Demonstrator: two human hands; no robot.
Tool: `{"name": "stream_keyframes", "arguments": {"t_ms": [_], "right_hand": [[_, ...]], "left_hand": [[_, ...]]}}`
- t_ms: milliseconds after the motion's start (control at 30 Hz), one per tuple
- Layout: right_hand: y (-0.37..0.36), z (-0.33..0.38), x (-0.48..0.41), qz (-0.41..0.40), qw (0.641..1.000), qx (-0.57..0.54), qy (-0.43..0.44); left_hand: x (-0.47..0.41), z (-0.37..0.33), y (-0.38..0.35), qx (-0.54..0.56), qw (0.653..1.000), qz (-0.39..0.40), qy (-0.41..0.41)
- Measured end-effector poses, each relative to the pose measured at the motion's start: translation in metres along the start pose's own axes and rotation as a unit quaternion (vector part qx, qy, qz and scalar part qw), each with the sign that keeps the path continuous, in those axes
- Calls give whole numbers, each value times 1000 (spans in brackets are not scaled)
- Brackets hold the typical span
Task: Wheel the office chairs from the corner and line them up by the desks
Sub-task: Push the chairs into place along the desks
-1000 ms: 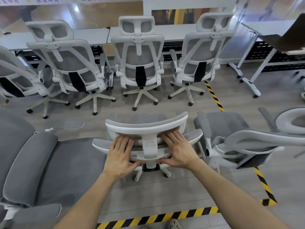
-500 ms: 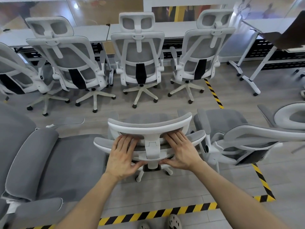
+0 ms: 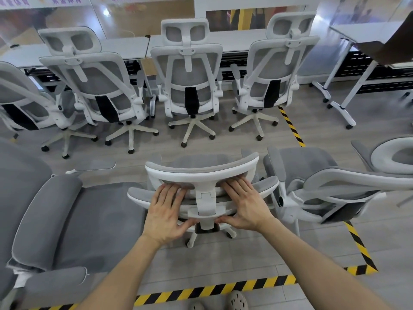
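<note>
The office chair (image 3: 204, 204) stands near the middle of the floor. Its back is turned to the person and its seat faces the far row. Its curved white headrest (image 3: 201, 173) sits just above both hands.

The left hand (image 3: 166, 211) lies on the top edge of the backrest, left of the white headrest post. Its fingers reach forward over the grey mesh and its thumb hooks under the frame. The right hand (image 3: 243, 204) mirrors it on the right, so each hand holds the chair's back between fingers and thumb. The two thumbs come close together below the post. Part of the white star base (image 3: 192, 240) shows beneath the hands.

A second grey chair (image 3: 312, 173) stands just beside it on the right. At the right edge is part of another chair (image 3: 393, 155). The near left is filled by the broad grey cushions of a further chair (image 3: 67, 220).

Farther off, four white-framed chairs (image 3: 190, 72) stand side by side, backs toward the person, drawn up to a long white counter (image 3: 125, 47). To the far right is another counter (image 3: 366, 30) on wheeled legs, with a dark brown panel (image 3: 395, 45) across its near corner.

A strip of yellow-and-black tape (image 3: 212, 289) crosses the near floor. A second strip (image 3: 290, 126) runs from the far row toward the near right. The toes of two shoes (image 3: 238, 300) show at the bottom edge.
</note>
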State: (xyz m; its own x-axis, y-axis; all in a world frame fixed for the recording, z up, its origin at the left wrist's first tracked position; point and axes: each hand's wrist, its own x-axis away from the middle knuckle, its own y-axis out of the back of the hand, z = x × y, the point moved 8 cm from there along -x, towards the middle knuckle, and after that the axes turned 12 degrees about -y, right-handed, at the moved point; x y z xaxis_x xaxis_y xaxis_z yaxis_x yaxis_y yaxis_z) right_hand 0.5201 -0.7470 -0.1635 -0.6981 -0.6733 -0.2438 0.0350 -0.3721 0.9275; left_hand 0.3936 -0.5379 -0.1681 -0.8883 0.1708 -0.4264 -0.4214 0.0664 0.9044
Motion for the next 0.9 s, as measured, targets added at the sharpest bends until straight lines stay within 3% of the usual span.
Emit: {"name": "stream_keyframes", "arguments": {"t_ms": [433, 667, 900], "right_hand": [[3, -1, -5, 57, 996, 55, -33], [17, 15, 2, 75, 991, 101, -55], [44, 47, 48, 66, 974, 86, -196]], "left_hand": [[-12, -6, 13, -8, 997, 79, -10], [-19, -5, 21, -33, 984, 174, -12], [-9, -6, 48, -23, 975, 209, -70]]}}
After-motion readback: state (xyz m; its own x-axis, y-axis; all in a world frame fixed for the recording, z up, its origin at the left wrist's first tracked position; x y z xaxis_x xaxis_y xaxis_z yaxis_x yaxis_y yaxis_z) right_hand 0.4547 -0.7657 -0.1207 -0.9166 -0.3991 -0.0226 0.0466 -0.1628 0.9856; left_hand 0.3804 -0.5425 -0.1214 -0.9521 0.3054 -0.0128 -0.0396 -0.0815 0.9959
